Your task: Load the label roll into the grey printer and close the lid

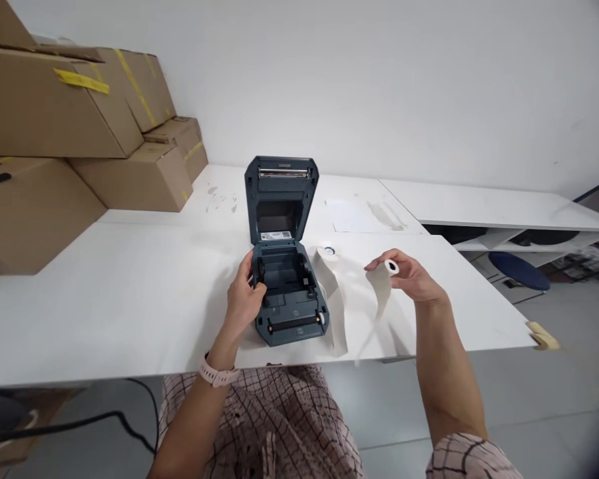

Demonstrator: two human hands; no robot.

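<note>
A dark grey label printer (285,303) sits on the white table with its lid (282,199) raised. Inside, the roll bay shows no roll, and a black roller lies across the front. My left hand (244,293) grips the printer's left side, thumb over the rim. Off to the right, my right hand (412,276) holds a small roll of white label paper (383,271) above the table, its loose end hanging down. Between printer and right hand, a second paper roll (327,254) rests on the table, with a long strip (337,319) unrolled toward the front edge.
Cardboard boxes (54,106) with yellow tape are stacked at the left. A white sheet (352,216) lies behind the rolls near the wall. At the table's right front corner is a yellowish corner guard (544,336). A blue stool (519,271) stands beyond, at the right.
</note>
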